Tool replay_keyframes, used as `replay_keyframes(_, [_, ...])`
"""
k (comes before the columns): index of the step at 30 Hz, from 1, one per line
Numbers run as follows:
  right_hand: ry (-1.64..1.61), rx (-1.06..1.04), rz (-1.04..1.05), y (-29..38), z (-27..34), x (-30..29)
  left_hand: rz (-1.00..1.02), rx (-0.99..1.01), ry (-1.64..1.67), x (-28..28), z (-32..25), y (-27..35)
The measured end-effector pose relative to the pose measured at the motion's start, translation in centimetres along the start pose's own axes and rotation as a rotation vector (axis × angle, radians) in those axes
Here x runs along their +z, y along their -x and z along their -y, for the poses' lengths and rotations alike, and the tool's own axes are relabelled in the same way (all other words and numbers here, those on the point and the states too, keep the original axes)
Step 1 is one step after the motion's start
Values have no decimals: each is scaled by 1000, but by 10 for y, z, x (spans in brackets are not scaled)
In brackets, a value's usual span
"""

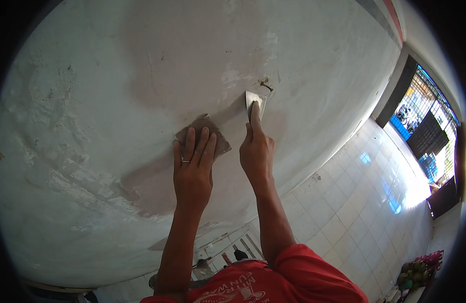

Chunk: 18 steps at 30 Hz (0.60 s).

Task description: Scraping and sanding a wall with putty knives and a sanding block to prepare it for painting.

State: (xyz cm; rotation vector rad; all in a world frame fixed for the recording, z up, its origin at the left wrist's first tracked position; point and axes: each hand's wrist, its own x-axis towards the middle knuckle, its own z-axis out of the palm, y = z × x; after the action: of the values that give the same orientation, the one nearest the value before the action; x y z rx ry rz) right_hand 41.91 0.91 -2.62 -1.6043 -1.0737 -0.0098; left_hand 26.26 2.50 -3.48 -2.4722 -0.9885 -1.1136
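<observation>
My left hand (194, 166) wears a ring and holds a square, brownish flat plate (222, 144). Its fingers lie over the plate's near face; the thumb is hidden. Pale residue marks the plate's edges. The plate is in front of the wall (104, 113); whether it touches cannot be told. My right hand (257, 151) grips a putty knife (252, 97), index finger stretched along the metal blade. The blade meets the wall just below a bent nail or hook (266, 85). Around both hands the plaster shows pinkish-brown patches (157, 185) among pale, smeared areas.
Rough, flaking plaster (62, 163) covers the wall's left part. White floor tiles (343, 227) spread below and to the right. A bright barred doorway (426, 125) opens at the right. Slatted wood (248, 246) lies below me, and several bundled items (418, 270) sit at lower right.
</observation>
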Motion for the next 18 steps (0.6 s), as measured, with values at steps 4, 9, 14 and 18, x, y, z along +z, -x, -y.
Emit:
replay_keyframes(4, [-17,20,-98,-20,-1,-12,4,38,72,-9,-8,9])
replay_keyframes(9, [-669,194,162,31,-21,-32,110,-81,266,-14,-3,70])
replay_keyframes(14, [-1158,498,286,67,-60,-36,233,-359,394,22,14,177])
replay_keyframes(18, [-884,319,300,40,-31,-32,253,-567,544,40,22,241])
